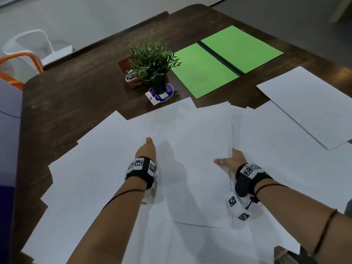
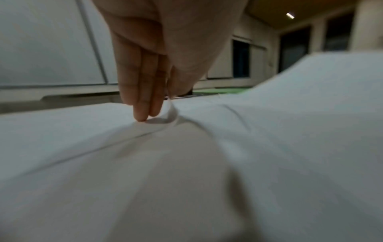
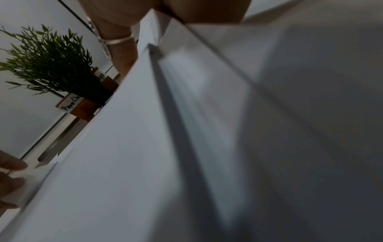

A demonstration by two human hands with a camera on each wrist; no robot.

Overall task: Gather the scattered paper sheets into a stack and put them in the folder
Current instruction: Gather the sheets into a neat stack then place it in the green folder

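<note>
1. We see white paper sheets point(image 1: 190, 134) overlapping loosely across the table's near side, one separate sheet point(image 1: 308, 103) lying far right.
2. We see the green folder point(image 1: 224, 60) lying open flat beyond them.

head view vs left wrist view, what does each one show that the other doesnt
Only the head view shows the potted plant, the brown box labelled for paper clips, the separate sheet at the right, both wrists, and the right hand holding a sheet's raised edge.

Only the left wrist view shows the left hand's fingertips touching the paper beside a lifted corner, near the thumb.

Both show the left hand, the overlapping white sheets and the green folder, a mere strip in the wrist view.
</note>
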